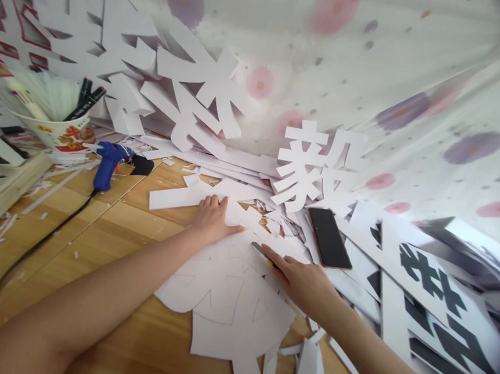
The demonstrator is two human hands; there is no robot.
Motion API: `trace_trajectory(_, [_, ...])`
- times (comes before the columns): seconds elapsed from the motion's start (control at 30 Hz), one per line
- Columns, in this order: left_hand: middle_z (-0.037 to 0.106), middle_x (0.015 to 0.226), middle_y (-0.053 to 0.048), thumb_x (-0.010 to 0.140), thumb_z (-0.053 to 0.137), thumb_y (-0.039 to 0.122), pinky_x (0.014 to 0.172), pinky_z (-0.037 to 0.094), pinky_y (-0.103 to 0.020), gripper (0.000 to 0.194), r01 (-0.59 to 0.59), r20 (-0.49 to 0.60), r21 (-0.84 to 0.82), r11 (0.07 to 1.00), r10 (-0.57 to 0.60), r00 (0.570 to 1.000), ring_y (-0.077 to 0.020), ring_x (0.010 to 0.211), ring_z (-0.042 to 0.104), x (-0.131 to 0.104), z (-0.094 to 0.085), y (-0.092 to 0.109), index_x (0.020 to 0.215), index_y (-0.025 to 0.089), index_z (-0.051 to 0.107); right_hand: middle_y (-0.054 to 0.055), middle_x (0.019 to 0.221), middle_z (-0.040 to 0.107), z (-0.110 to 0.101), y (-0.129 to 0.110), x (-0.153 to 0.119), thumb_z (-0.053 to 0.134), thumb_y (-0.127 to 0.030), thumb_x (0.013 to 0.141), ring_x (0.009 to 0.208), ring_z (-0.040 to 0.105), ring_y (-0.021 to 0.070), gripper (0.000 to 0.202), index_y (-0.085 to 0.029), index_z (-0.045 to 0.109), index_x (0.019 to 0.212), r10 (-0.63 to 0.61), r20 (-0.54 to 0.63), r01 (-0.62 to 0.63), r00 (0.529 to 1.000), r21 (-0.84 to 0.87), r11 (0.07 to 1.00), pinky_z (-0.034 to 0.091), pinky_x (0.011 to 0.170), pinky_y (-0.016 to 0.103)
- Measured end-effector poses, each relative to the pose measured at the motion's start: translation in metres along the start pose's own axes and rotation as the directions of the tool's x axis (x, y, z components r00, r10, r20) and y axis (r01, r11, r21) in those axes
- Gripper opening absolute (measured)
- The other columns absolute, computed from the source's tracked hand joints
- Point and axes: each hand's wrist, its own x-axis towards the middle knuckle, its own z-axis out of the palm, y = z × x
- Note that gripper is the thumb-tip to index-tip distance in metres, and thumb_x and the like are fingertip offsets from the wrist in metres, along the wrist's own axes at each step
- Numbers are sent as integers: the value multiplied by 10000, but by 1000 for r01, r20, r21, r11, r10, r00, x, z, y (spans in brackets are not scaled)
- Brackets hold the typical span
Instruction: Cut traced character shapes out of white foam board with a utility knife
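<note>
White foam board or card (223, 281) with thin drawn lines lies on the wooden table under both hands. My left hand (211, 218) presses down on its upper part, thumb stretched out to the right and fingers apart, holding nothing. In my right hand (301, 277) is a utility knife (266, 256) with a bit of yellow on its body. Its blade end points up and left over the board, a short way from my left thumb. Whether the tip touches the board I cannot tell. A white strip (171, 198) lies just beyond my left hand.
A blue glue gun (108, 164) with a black cord lies at left, near a paper tub (62, 133) of sticks and markers. A phone (329, 237) rests at right. Cut-out white characters (300, 164) lean on the flowered curtain (259, 35). Printed sheets (442, 294) and scraps crowd the right.
</note>
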Motion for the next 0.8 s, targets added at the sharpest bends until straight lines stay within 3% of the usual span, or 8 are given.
trace_trajectory(0.37, [473,1079,-144,574,424,790,891,259,-379,962,14,39,-18,1000,-14,999,-310,1017,396,0,-2,0,1286,148,351,-2,796,649,-3,7,2,289,-273,910,556,602,117,484,-350,177,1374,-44,5,44,999,32,999,195,417,238])
trace_trajectory(0.8, [471,1102,-141,576,417,785,861,286,-384,945,20,73,5,1000,-20,997,-309,1022,402,1,-1,-1,1293,175,335,0,672,644,-32,8,13,413,-202,864,545,585,119,529,-258,256,1365,-179,78,185,981,-74,980,140,412,256])
